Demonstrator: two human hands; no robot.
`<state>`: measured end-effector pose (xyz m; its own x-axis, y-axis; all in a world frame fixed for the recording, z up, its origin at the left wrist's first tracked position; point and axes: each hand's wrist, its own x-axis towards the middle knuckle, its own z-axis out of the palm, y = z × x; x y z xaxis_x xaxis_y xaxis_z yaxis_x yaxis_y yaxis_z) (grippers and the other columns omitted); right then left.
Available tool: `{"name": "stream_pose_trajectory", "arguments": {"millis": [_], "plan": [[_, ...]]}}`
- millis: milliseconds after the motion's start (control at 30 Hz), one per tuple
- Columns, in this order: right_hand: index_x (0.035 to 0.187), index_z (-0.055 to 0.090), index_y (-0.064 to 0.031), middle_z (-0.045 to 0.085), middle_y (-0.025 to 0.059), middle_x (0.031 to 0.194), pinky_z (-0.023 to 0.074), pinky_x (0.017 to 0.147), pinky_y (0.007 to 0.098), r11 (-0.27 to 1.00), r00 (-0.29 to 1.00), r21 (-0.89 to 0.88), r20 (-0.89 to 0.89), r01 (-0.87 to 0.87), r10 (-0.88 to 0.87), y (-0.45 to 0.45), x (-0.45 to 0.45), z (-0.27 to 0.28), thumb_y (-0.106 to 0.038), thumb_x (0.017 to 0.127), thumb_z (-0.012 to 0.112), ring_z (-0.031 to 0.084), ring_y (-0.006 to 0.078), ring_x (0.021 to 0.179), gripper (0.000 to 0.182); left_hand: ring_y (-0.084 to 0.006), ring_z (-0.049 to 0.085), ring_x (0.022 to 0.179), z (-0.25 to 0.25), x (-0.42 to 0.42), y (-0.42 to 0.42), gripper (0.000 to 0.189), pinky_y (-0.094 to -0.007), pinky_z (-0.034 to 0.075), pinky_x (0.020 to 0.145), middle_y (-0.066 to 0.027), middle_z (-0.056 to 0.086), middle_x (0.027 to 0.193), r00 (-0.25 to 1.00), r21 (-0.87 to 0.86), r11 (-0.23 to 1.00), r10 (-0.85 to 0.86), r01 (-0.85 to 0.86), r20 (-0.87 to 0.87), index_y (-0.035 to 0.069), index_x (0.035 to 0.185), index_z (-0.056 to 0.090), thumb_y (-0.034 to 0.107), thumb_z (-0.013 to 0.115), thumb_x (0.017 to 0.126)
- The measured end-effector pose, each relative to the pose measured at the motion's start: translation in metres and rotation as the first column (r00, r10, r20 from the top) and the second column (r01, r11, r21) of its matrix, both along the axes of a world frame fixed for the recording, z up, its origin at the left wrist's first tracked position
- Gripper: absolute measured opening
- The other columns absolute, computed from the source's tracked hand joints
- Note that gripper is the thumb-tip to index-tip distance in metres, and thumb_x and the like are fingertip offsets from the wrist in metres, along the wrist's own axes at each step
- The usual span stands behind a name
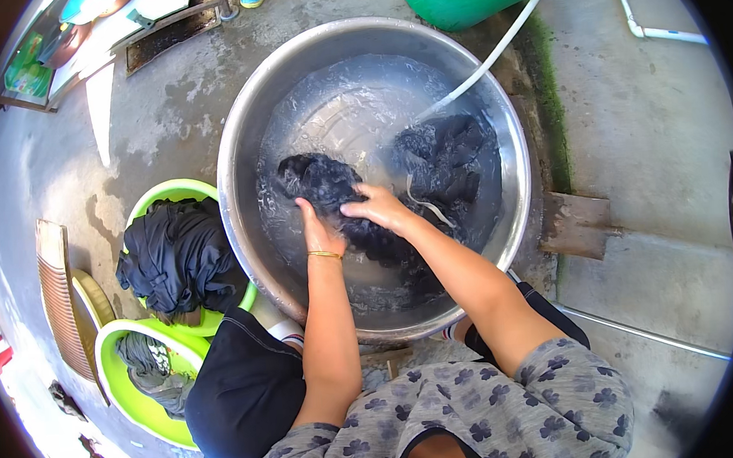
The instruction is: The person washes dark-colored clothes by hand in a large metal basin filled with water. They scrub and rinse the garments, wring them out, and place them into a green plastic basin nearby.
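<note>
Water partly fills a large round metal basin [233, 174] in front of me. Dark wet cloth [321, 176] is bunched between my hands at the water's surface. My left hand [322, 230], with a gold-coloured bangle at the wrist, supports the cloth's lower left side. Fingers of my right hand [375, 208] press on its right side, the thumb towards the left hand. More dark fabric [453, 156] lies in the water at the right, with a pale cord [430, 206] trailing from it. A white hose [488, 61] reaches over the rim into the water.
Left of the basin, a green tub [171, 188] holds dark clothes [178, 254]; another green tub [143, 421] holds grey cloth [153, 371]. A ridged washboard [65, 307] stands beside them. A green bucket [454, 0] is beyond the basin, and a wooden board [574, 224] lies to its right.
</note>
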<state>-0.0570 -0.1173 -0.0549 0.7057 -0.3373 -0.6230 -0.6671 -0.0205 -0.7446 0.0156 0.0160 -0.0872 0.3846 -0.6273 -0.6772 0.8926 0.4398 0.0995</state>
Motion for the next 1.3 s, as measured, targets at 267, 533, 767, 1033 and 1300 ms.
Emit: {"name": "stream_pose_trajectory", "arguments": {"millis": [267,533,767,1033,1300], "plan": [[0.066,0.060,-0.0080,0.064,0.0092,0.068,0.0480,0.061,0.0425,0.700,0.782,-0.669,0.287,-0.250,0.553,0.065,0.006,0.117,-0.041,0.085,0.067,0.063,0.0326,0.065,0.039,-0.0241,0.062,0.103,-0.048,-0.016,-0.013,0.057,-0.0385,0.053,0.090,-0.0101,0.063,0.115,0.978,-0.075,0.995,0.084,-0.071,0.190,0.009,0.129,0.058,0.054,0.057,0.094],[0.114,0.060,-0.0155,0.063,0.0152,0.109,0.0510,0.078,0.0484,0.531,0.985,-0.836,0.065,0.143,-0.162,-0.017,0.048,-0.005,-0.048,0.093,0.055,0.062,0.0349,0.101,0.039,-0.0237,0.059,0.110,0.003,0.017,0.002,0.051,-0.0367,0.049,0.095,-0.0130,0.058,0.125,0.890,0.444,0.882,-0.065,-0.160,0.451,0.009,0.133,0.052,0.004,0.065,0.084],[0.147,0.039,-0.0430,0.022,0.0160,0.160,0.0178,0.112,0.0666,0.320,0.710,-0.714,-0.345,-0.623,0.613,0.024,0.015,-0.004,-0.045,0.089,0.061,0.024,0.0440,0.144,0.062,-0.0453,0.019,0.145,-0.016,0.004,0.008,0.072,-0.0464,0.023,0.117,-0.0299,0.017,0.157,0.526,0.920,0.391,-0.778,-0.023,0.344,0.016,0.151,0.035,0.020,0.060,0.083],[0.147,0.043,-0.0094,0.041,0.0195,0.149,0.0341,0.112,0.0409,0.971,0.954,-0.110,-0.192,0.212,-0.230,-0.011,0.042,-0.007,-0.036,0.088,0.068,0.042,0.0327,0.136,0.069,-0.0459,0.021,0.144,-0.032,-0.035,-0.019,0.058,-0.0503,0.021,0.117,-0.0300,0.017,0.157,0.556,0.795,0.557,-0.593,-0.240,0.582,0.006,0.147,0.042,0.023,0.053,0.093],[0.097,0.069,-0.0001,0.070,0.0165,0.087,0.0527,0.085,0.0429,0.554,0.984,-0.813,0.154,0.179,-0.092,-0.100,-0.027,0.049,-0.039,0.093,0.062,0.069,0.0313,0.086,0.040,-0.0363,0.052,0.128,0.046,-0.027,-0.048,0.041,-0.0436,0.035,0.112,-0.0194,0.061,0.128,0.073,0.530,0.724,-0.559,-0.441,0.826,0.001,0.126,0.060,-0.004,0.046,0.088]]}}
